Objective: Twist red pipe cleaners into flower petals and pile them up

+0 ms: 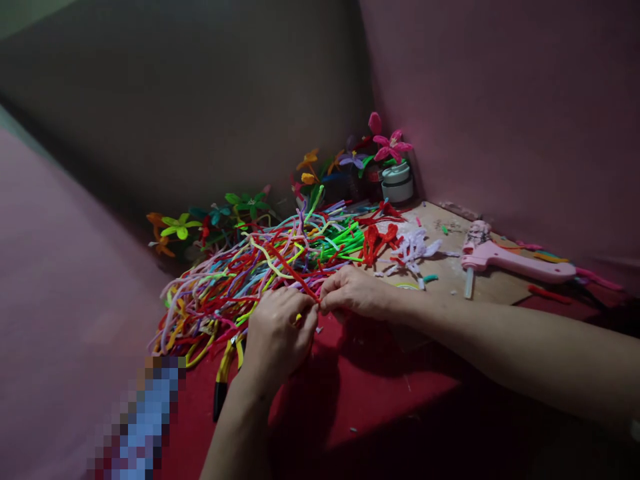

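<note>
Between my two hands, a red pipe cleaner (295,270) is pinched near one end, its long part slanting up and left over the pile. My left hand (280,330) is closed, thumb and fingertips meeting at the red stem. Just right of it, my right hand (357,293) pinches the same spot with its fingertips. Behind both hands spreads a heap of many-coloured pipe cleaners (240,273), with a bright green bundle (343,243) on its right. Yellow-and-black pliers (224,377) lie by my left wrist, partly covered by the heap.
A pink glue gun (520,260) rests on a brown board (450,280) at the right. Lilac shaped pieces (415,248) and red ones (379,243) lie near it. Pipe-cleaner flowers (393,145) and a lidded container (397,183) stand along the wall. Red cloth (380,393) covers the surface.
</note>
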The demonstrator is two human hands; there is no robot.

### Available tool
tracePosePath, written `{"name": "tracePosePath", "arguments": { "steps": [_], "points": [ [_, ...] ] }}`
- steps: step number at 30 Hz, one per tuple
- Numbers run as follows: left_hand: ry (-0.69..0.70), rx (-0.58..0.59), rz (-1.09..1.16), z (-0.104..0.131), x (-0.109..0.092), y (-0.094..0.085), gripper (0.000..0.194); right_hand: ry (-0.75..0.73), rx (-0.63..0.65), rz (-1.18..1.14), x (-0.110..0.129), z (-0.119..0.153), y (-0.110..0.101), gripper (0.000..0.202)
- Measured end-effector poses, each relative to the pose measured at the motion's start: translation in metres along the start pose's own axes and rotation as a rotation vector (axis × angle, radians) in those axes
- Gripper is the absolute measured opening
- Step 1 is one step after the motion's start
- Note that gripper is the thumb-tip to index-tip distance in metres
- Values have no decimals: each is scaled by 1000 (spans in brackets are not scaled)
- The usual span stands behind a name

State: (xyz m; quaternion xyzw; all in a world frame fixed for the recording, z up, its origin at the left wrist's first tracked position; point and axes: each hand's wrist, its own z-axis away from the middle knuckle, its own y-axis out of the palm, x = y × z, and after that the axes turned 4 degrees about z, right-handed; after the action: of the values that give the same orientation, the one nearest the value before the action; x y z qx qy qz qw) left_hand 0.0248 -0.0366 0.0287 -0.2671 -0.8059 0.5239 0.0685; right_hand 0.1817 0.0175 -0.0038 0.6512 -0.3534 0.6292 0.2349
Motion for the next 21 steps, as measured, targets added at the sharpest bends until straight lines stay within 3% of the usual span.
{"name": "tracePosePath", "arguments": {
  "steps": [3, 5, 9, 12, 15, 18, 21],
  "points": [
    [-309, 121, 386, 1, 4, 0, 20, -134, -75, 260, 3, 5, 5, 15],
    [-437, 231, 617, 2, 7, -1, 20, -195, -88, 352, 2, 7, 7, 17],
    [-497, 281, 752, 2, 8, -5, 18, -149, -16, 304, -1, 5, 7, 15],
    [-584, 263, 807, 0, 5, -4, 19, -215, -52, 457, -1, 6, 8, 16],
    [-716, 253, 953, -3, 7, 3, 15, -378, -164, 806, -3, 9, 12, 19],
    [-843, 250, 1147, -5, 13, 15, 13, -632, -227, 1133, -9, 10, 18, 17],
    [-888, 307, 1382, -4, 17, 23, 12, -879, -275, 1278, -13, 11, 20, 18]
  ]
}}
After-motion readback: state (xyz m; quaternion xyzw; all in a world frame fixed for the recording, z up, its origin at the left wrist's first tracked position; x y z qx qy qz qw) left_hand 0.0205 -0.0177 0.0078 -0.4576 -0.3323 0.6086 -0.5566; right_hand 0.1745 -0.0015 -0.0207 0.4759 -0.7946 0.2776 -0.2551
